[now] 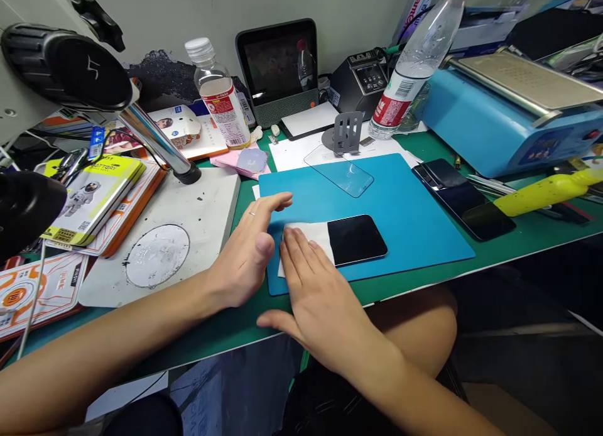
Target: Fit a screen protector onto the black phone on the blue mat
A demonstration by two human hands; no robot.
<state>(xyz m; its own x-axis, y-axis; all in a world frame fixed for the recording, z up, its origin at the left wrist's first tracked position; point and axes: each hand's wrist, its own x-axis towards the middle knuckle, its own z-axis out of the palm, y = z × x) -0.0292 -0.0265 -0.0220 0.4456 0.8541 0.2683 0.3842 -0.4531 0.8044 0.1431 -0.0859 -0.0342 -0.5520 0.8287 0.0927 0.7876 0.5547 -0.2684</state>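
A smartphone (358,240) with a dark screen lies flat on a blue mat (414,235). A white wipe (316,236) covers its left part. My right hand (320,291) rests on the wipe with fingers stretched out flat and thumb apart. Just left of it, my left hand (249,250), a ring on one finger, is raised with its fingers spread and nothing in them. Behind the phone lies a clear, dark-edged screen protector (346,175), partly over the mat's far edge.
A second phone (464,200) and a yellow-handled tool (546,194) lie to the right, before a blue machine (480,119). Two bottles, a red-labelled one (226,109) and a taller one (405,84), stand behind. At left are a microscope stand (211,203) and battery boxes (94,197).
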